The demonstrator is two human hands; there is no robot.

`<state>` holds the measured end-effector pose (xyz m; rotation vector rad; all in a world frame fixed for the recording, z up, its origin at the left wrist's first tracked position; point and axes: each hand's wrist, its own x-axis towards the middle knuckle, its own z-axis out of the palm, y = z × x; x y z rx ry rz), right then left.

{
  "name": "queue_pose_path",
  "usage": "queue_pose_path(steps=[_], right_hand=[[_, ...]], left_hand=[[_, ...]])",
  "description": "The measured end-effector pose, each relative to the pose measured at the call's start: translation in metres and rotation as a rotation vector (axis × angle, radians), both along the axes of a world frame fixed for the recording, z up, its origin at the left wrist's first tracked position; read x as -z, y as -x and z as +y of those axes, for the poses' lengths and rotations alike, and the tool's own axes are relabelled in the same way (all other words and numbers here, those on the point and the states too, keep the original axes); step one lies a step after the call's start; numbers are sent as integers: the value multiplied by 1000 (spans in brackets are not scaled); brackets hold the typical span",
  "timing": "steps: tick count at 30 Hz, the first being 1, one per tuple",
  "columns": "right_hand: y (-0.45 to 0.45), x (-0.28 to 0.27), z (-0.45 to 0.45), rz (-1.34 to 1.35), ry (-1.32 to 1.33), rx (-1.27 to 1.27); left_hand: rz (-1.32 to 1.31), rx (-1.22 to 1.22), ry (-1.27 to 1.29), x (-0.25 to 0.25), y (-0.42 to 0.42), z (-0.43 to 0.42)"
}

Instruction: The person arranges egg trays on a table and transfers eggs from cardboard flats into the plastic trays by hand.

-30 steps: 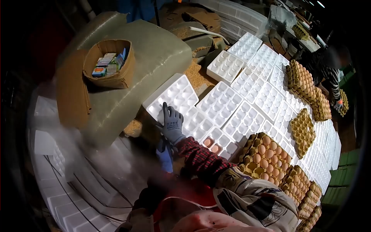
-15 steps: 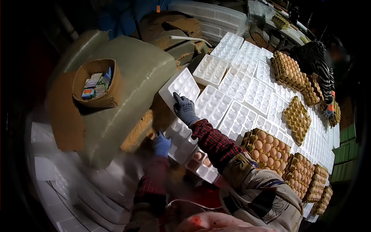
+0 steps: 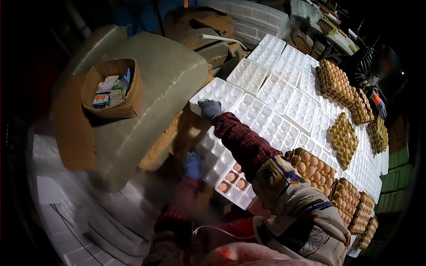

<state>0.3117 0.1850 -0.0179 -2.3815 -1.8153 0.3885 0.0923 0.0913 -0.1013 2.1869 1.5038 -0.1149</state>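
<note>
My right hand point(image 3: 210, 109), in a grey-blue glove, has its fingers curled over the near edge of a white foam egg tray point(image 3: 218, 92). That tray lies at the left end of the rows, its cups bare. Lower down, my left hand point(image 3: 191, 165), in a blue glove, is beside the left edge of another foam tray point(image 3: 212, 153). Its fingers look loosely extended and somewhat blurred; whether they touch the tray is unclear. Close to my body, a foam tray point(image 3: 245, 200) holds several brown eggs point(image 3: 231, 177), partly covered by my right sleeve.
Pulp trays of eggs point(image 3: 309, 170) stand at right, with an eggless pulp tray point(image 3: 344, 141) beyond. Another person's gloved hand point(image 3: 380, 108) is at far right. A cardboard box point(image 3: 126, 104) of small packets sits on a covered mound point(image 3: 155, 88) at left.
The foam tray under my right hand has swung from a tilt to lying nearly level with the rows. My right fingers, outstretched before, are now curled. My left hand shifted slightly right.
</note>
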Motion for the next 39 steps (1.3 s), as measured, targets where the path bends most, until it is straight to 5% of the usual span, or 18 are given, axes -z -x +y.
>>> queue_pose_path(steps=[10,12,14,16,18,20,22,24,26,28,30,34,36,39], right_hand=[[-22,52,8,144,109,2],[-26,63,3,277,-55,-130],[-18,14,-35,303,-249,-56],[-23,0,-58,489,-411,-20],[-27,-25,-104,836,-419,109],[-28,-55,-163,1112,-419,230],[-24,-71,-224,1267,-533,280],[-14,-87,-285,1346,-564,376],[-3,-90,-347,1294,-610,501],[13,-99,-403,1177,-639,647],[31,-109,-457,1058,-676,761],[76,-92,-534,978,-883,1006],[101,-84,-549,984,-852,1009],[129,-88,-539,1092,-709,914]], left_hand=[[-131,0,-131,7,10,6],[-751,-134,-169,15,19,16],[-1104,-401,175,33,20,25],[-1301,-126,225,18,19,29],[-1084,226,-134,10,-1,50],[-1562,-284,1345,-14,-39,65],[-1290,-226,736,-48,-86,60],[-1171,277,-29,1,-143,93],[-746,523,-311,-8,-157,96],[-280,673,-250,-38,-159,89],[-662,610,-401,-26,-151,83],[-1041,435,129,-38,-95,-9],[-924,436,413,-44,-55,-79],[-807,470,195,-78,-19,-149]])
